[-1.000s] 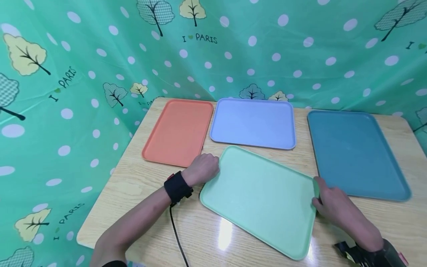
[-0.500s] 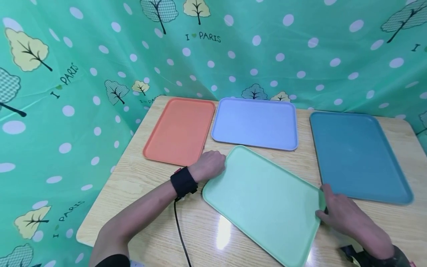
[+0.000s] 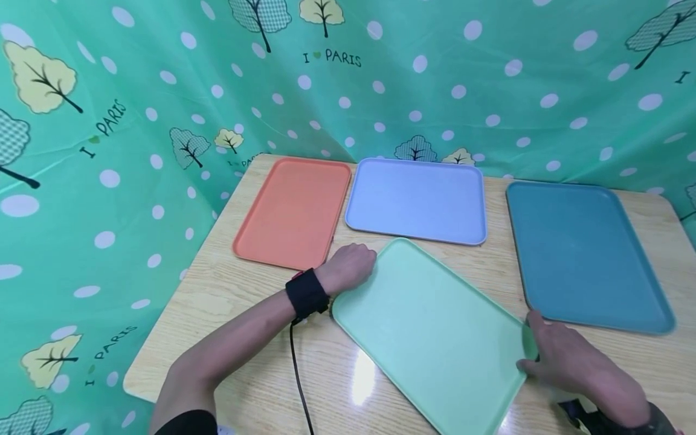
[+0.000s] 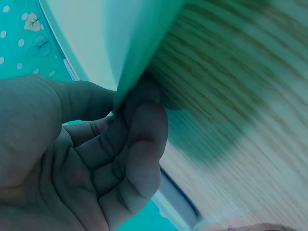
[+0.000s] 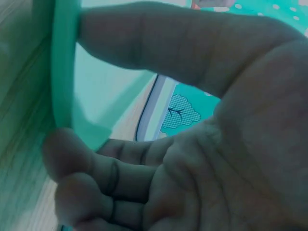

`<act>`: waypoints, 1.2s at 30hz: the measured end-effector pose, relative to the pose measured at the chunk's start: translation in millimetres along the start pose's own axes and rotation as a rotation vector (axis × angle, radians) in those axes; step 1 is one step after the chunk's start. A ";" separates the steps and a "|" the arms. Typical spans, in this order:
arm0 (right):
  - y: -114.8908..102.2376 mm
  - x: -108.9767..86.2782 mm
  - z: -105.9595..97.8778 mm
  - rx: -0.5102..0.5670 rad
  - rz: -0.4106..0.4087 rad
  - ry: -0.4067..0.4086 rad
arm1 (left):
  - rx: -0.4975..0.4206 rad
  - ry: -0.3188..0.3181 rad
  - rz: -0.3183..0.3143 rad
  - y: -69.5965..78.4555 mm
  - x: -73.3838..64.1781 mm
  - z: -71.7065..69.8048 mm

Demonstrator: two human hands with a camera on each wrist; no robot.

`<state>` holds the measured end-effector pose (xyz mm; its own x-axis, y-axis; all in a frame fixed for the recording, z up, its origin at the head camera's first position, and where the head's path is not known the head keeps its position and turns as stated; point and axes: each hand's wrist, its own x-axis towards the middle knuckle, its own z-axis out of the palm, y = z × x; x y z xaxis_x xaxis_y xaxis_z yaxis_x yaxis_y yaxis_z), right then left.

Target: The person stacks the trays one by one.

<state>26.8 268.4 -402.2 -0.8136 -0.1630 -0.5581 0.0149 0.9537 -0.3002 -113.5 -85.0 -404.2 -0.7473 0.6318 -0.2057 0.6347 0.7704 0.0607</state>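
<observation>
A mint green tray point(image 3: 435, 338) lies slantwise over the front middle of the table, its near corner cut off by the head view's lower edge. My left hand point(image 3: 350, 267) grips its left edge; in the left wrist view the thumb point(image 4: 89, 100) is on one side of the rim and the curled fingers point(image 4: 147, 127) are on the other. At the right end, my right hand point(image 3: 571, 356) holds the tray near its far right corner. The right wrist view has the thumb point(image 5: 144, 36) against the rim and the fingers point(image 5: 72, 156) curled by the corner.
Behind the green tray lie a red-orange tray point(image 3: 293, 211) and a periwinkle tray point(image 3: 415, 199). A dark teal tray point(image 3: 587, 254) is close beside my right hand. A black cable point(image 3: 298, 380) trails from the left wrist strap. A patterned green curtain point(image 3: 348, 90) borders the wooden table point(image 3: 217, 302).
The green tray has turned clockwise and its right end has come nearer to me. My left hand has moved right and my right hand toward me, both still holding it.
</observation>
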 end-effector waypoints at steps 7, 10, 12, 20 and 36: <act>2.1 3.6 -1.9 -0.058 -0.079 0.011 | 0.024 -0.010 0.020 3.2 5.7 -0.8; 0.1 9.3 -6.7 -0.079 -0.128 0.037 | 0.037 -0.005 0.031 4.5 8.5 -1.4; -3.8 14.4 -10.7 -0.083 -0.146 0.056 | 0.044 -0.002 0.036 5.7 10.3 -1.9; -29.4 36.6 -25.5 -0.074 -0.240 0.165 | 0.057 -0.008 0.030 10.6 16.9 -2.8; -53.3 68.2 -27.8 -0.106 -0.324 0.249 | -0.003 -0.030 -0.024 10.1 13.4 -8.3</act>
<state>-45.6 213.5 -402.7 -0.8820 -0.4054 -0.2404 -0.3143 0.8860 -0.3409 -118.8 -68.1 -398.2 -0.7561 0.6102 -0.2367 0.6159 0.7857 0.0579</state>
